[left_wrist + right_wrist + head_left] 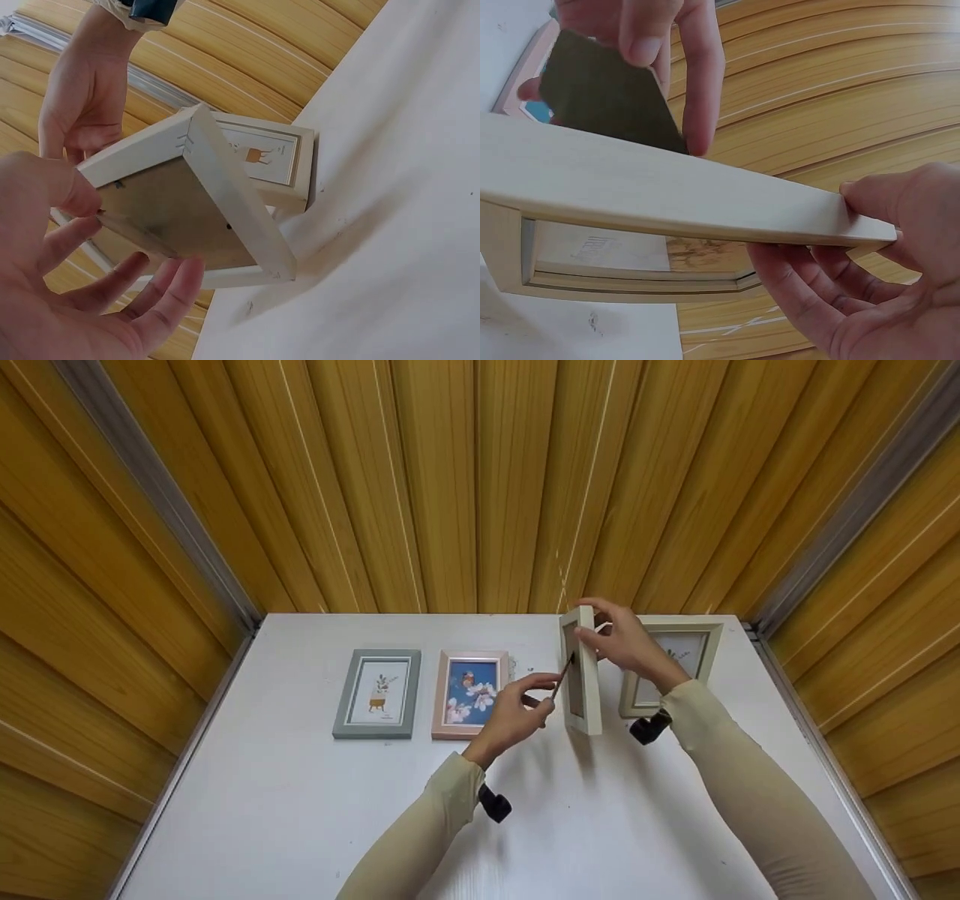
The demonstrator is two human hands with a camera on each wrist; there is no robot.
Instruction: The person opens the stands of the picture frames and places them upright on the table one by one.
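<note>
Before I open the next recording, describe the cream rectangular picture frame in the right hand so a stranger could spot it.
Find the white panel below the yellow wood-grain slats. Over its right part, the bare right hand holds the cream rectangular picture frame. Its three neighbouring frames show their pictures; this one is turned sideways, showing its brown backing.
</note>
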